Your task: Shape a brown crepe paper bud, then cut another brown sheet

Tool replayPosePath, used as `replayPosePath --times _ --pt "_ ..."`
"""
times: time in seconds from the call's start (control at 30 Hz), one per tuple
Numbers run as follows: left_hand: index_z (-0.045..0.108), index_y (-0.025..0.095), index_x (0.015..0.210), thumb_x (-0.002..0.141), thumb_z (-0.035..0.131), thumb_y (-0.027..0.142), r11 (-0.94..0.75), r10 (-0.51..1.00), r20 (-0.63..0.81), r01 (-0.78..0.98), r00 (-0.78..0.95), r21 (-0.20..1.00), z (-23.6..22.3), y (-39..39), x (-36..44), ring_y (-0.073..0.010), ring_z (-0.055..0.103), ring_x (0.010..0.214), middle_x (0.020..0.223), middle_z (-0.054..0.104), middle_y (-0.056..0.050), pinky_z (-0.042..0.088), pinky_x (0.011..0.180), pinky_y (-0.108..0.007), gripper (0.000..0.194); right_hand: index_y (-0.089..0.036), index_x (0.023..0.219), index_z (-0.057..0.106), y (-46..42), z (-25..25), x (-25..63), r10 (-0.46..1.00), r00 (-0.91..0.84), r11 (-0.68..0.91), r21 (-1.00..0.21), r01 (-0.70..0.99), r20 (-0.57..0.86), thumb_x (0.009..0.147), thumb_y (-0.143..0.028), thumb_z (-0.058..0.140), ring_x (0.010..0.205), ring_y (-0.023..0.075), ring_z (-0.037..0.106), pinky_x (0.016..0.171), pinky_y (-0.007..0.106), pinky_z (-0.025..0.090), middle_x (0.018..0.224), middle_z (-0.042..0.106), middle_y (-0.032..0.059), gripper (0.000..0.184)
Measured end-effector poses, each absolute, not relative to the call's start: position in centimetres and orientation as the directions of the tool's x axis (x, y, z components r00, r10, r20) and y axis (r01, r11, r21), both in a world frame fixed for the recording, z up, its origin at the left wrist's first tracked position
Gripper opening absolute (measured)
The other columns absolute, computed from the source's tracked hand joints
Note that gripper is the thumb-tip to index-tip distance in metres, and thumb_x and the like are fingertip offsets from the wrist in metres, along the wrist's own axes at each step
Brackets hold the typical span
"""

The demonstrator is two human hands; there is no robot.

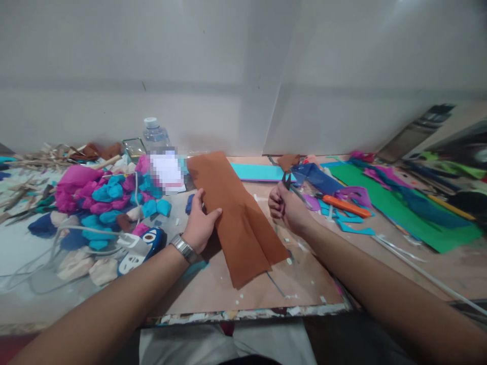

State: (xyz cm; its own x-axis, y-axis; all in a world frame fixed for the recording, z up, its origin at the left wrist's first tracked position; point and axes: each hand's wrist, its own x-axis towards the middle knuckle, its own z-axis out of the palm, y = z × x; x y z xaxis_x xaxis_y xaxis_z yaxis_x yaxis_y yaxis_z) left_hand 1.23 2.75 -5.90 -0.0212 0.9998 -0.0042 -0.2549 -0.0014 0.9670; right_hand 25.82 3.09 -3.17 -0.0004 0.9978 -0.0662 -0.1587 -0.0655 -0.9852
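A long brown sheet (pixel 236 218), apparently cloth or felt, lies at a slant in the middle, with a fold along its lower right. My left hand (pixel 200 223) grips its left edge, thumb on top and fingers partly underneath. To the right of the sheet, my right hand (pixel 287 203) is closed round what look like small scissors (pixel 286 180). Their dark forked end sticks up above the fist; a silver part shows behind it. The sheet and the scissors are apart.
At left sit a pile of pink and blue cloth puffs (pixel 102 190), a power strip (pixel 142 248) with cords, a phone (pixel 167 170) and a bottle (pixel 155 133). At right are an orange cutter (pixel 347 206), blue scraps (pixel 352 228) and a green sheet (pixel 403 208). A wall (pixel 213 101) stands behind.
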Motion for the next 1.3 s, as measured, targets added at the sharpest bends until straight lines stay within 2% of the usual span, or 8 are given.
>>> replayPosePath --times 0.1,0.2,0.33,0.53,0.7,0.87,1.13,1.3 --pt "0.042 0.031 0.151 0.08 0.081 0.018 0.013 1.0 -0.014 -0.257 -0.003 0.966 -5.8 2.4 1.4 -0.0263 0.052 0.146 0.166 0.043 -0.01 0.044 0.123 -0.044 0.082 -0.027 0.09 0.052 1.8 -1.9 25.3 0.961 -0.217 -0.237 -0.922 -0.307 -0.174 0.079 -0.086 0.064 0.039 0.0059 0.014 0.042 0.023 0.012 0.055 0.039 -0.0114 0.061" --pt "0.057 0.024 0.139 0.082 0.079 0.022 0.037 0.999 -0.034 -0.174 0.022 0.984 -5.7 2.2 1.4 -0.029 0.056 0.14 0.151 0.058 -0.013 0.045 0.121 -0.048 0.061 -0.027 0.1 0.056 0.1 -1.1 24.8 0.924 -0.309 -0.33 -0.88 -0.343 -0.226 0.085 -0.077 0.066 0.04 0.0053 0.015 0.043 0.022 0.014 0.06 0.043 -0.0108 0.053" --pt "0.068 0.022 0.128 0.078 0.083 0.021 0.013 1.0 -0.012 -0.116 0.004 0.993 -5.7 2.0 1.2 -0.0308 0.055 0.14 0.146 0.062 -0.012 0.043 0.122 -0.048 0.051 -0.022 0.094 0.059 -2.5 -1.7 24.9 0.903 -0.311 -0.398 -0.846 -0.355 -0.295 0.088 -0.068 0.069 0.049 0.0082 0.034 0.05 0.022 0.031 0.059 0.042 -0.0081 0.047" --pt "0.067 0.024 0.134 0.077 0.083 0.017 -0.034 0.999 0.033 -0.04 -0.021 0.999 -5.5 1.9 1.0 -0.0296 0.053 0.142 0.151 0.058 -0.011 0.039 0.124 -0.045 0.06 -0.021 0.1 0.06 -7.2 -3.5 26.8 0.906 -0.206 -0.416 -0.867 -0.274 -0.37 0.089 -0.072 0.066 0.06 0.0127 0.051 0.052 0.023 0.033 0.072 0.065 0.0019 0.052" --pt "0.059 0.026 0.133 0.078 0.08 0.02 -0.004 1.0 0.002 -0.116 -0.015 0.993 -5.5 2.0 1.1 -0.0276 0.065 0.125 0.141 0.063 -0.009 0.053 0.108 -0.043 0.059 -0.024 0.103 0.054 -11.0 -3.8 27.2 0.818 -0.317 -0.555 -0.803 -0.217 -0.48 0.089 -0.072 0.067 0.046 0.009 0.046 0.042 0.019 0.026 0.072 0.07 0.0015 0.052" --pt "0.049 0.026 0.11 0.072 0.08 0.015 -0.058 0.996 0.034 -0.279 -0.088 0.959 -4.8 2.1 1.2 -0.0244 0.063 0.126 0.136 0.063 -0.005 0.053 0.106 -0.039 0.049 -0.023 0.104 0.053 -14.5 -4.1 26.3 0.722 -0.484 -0.661 -0.701 -0.268 -0.495 0.101 -0.06 0.056 0.05 0.0132 0.059 0.039 0.022 0.046 0.082 0.075 0.0044 0.037" --pt "0.047 0.029 0.135 0.073 0.075 0.012 0.061 0.98 -0.138 -0.441 -0.145 0.896 -3.0 2.0 1.5 -0.0291 0.066 0.127 0.143 0.065 -0.006 0.054 0.108 -0.047 0.07 -0.015 0.097 0.062 -16.8 -4.7 24.4 0.673 -0.542 -0.71 -0.645 -0.283 -0.503 0.098 -0.061 0.06 0.056 0.0133 0.065 0.044 0.018 0.05 0.079 0.076 0.0115 0.046" --pt "0.057 0.024 0.129 0.073 0.073 0.012 0.08 0.986 -0.137 -0.455 -0.095 0.887 -2.4 1.7 1.7 -0.03 0.067 0.125 0.136 0.07 -0.006 0.055 0.107 -0.048 0.06 -0.014 0.099 0.063 -17.1 -4.8 23.8 0.664 -0.56 -0.724 -0.615 -0.313 -0.496 0.096 -0.061 0.064 0.054 0.0118 0.065 0.043 0.017 0.05 0.082 0.078 0.0132 0.047"
